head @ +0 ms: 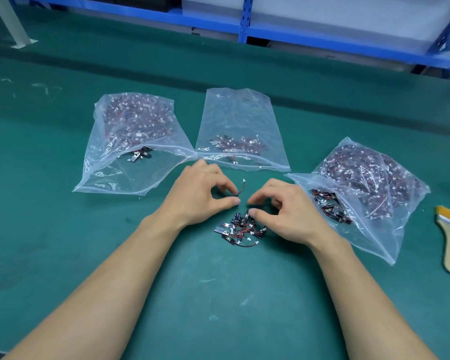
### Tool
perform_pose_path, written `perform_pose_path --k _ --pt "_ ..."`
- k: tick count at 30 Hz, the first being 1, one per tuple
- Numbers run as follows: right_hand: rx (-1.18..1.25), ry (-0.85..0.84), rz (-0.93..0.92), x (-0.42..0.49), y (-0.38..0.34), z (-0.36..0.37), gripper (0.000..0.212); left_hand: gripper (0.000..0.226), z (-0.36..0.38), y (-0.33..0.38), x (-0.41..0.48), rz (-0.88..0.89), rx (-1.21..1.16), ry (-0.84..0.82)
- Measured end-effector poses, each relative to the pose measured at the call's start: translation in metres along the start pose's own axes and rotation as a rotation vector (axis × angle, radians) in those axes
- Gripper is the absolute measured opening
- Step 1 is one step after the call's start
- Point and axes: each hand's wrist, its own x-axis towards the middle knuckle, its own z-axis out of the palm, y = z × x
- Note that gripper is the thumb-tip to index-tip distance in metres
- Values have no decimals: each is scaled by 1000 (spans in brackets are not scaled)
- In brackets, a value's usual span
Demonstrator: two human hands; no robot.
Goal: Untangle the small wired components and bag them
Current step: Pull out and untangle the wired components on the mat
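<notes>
Lying just below both hands [240, 203], tangled components [240, 229].

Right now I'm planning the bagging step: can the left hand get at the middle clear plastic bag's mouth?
Probably yes: the left hand sits just before the middle clear plastic bag, nothing between, though it pinches a wired component.

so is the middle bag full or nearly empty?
Nearly empty. The middle bag lies flat, with only a thin row of wired parts near its zip edge.

A factory packing bench — green mat [63, 255], blue steel racking [244, 27], bulk parts bags [130, 141].
</notes>
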Motion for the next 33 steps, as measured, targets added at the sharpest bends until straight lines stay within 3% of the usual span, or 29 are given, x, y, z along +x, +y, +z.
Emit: perform_pose_path --k 5,13,16,20,28,33 --pt "9 -53 -2 0 -1 1 8 13 4 3 4 5 84 -50" --pt "335 -52 85 -1 0 -3 14 12 0 3 4 11 55 46" --pt "371 -21 83 -2 -1 -4 14 25 -2 11 0 60 -27 -61" --pt "348 95 81 -1 0 -4 18 16 1 14 -3 66 -36 -206" --pt "452 250 160 0 -1 -1 18 9 -1 14 -4 68 -50 -256" --pt "424 215 176 0 -2 0 19 6 -3 15 -6 76 -69 -276"
